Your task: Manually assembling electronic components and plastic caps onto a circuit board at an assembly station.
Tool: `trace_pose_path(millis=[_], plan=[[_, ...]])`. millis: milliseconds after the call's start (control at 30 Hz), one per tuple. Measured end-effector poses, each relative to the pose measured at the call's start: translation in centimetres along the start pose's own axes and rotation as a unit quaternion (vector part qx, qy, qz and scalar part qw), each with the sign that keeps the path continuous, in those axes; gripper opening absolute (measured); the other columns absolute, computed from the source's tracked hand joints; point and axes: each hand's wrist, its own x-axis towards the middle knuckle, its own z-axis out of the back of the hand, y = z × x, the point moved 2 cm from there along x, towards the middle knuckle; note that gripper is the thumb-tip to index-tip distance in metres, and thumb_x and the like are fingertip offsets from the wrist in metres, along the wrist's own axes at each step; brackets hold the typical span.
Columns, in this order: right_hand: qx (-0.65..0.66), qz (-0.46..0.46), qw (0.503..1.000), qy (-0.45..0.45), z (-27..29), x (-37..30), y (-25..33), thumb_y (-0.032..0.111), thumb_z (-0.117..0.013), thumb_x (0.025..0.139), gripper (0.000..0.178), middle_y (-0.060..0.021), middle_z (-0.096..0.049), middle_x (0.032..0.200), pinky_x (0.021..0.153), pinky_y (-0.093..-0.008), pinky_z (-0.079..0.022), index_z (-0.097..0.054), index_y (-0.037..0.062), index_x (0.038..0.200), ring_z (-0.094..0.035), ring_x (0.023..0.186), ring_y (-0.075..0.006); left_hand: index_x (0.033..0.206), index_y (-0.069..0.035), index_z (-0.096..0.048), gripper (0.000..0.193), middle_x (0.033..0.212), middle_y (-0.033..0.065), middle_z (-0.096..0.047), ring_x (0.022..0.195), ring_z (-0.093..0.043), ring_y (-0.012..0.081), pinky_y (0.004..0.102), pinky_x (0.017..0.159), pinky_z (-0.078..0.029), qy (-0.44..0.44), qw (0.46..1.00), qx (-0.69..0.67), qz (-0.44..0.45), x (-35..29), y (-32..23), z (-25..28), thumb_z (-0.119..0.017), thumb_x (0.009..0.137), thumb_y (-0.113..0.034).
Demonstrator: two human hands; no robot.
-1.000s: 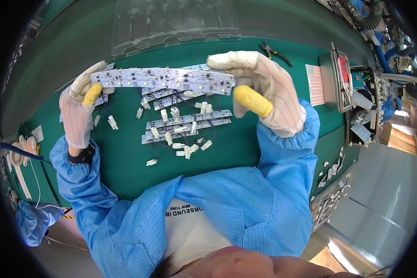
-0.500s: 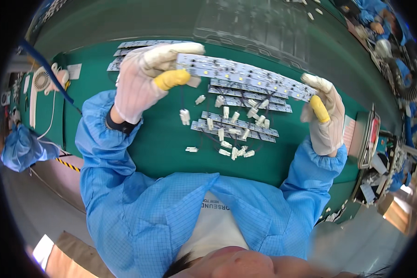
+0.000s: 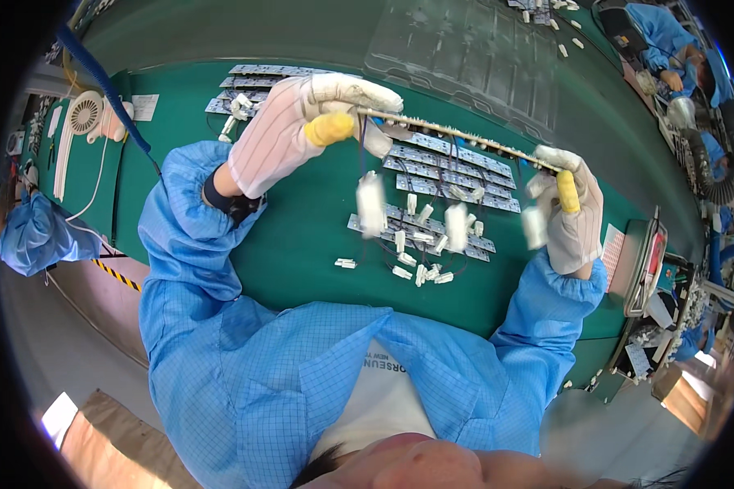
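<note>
Left hand, in a white striped fabric glove with a yellow thumb cot, raised above the green tabletop and clamped on one end of a long thin strip of white circuit boards, thumb under, fingers curled over the top. Right hand, gloved the same way, closed on the other end of the strip, yellow-tipped finger pressed along its edge. Both blue-sleeved forearms lifted and spread wide, strip held edge-on between them, sloping down toward the right, clear of the tabletop. Dangling from the strip on thin dark wires: small white plug connectors (blurred, three or so visible).

Directly below, flat on the tabletop: more rows of white circuit board strips with loose white connectors scattered just beside them. Another stack of the same boards at the far left of the tabletop, behind the left hand. Clear plastic moulded tray beyond the strip. Small white desk fan well off to the left, blue hose crossing near it. At the right edge, a metal-framed fixture near the right elbow. Another person in blue at the upper right, well apart.
</note>
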Motion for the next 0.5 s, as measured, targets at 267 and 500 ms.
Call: trace_pose_path(millis=[267, 500], plan=[[-0.011, -0.004, 1.000, 0.024, 1.0, -1.2, 0.9, 0.053, -0.055, 0.087, 0.053, -0.0021, -0.054, 0.057, 0.042, -0.0198, -0.033, -0.057, 0.0019, 0.099, -0.046, 0.043, -0.0068, 0.103, -0.004, -0.065, 0.019, 0.079, 0.0056, -0.071, 0.070, -0.063, 0.0188, 0.0302, 0.068, -0.047, -0.111, 0.984, 0.141, -0.016, 0.5, 0.2, -0.8, -0.057, 0.088, -0.012], [0.071, 0.042, 0.992, 0.095, -0.1, -2.2, 1.8, 0.045, -0.055, 0.090, 0.045, -0.0078, -0.062, 0.067, 0.042, -0.0208, -0.041, -0.058, 0.0011, 0.100, -0.056, 0.048, -0.0117, 0.111, -0.001, -0.063, 0.028, 0.094, 0.0107, -0.069, 0.069, -0.059, 0.0145, 0.0267, 0.066, -0.046, -0.100, 0.983, 0.143, 0.059, 1.2, 1.7, -0.8, -0.047, 0.094, -0.016]])
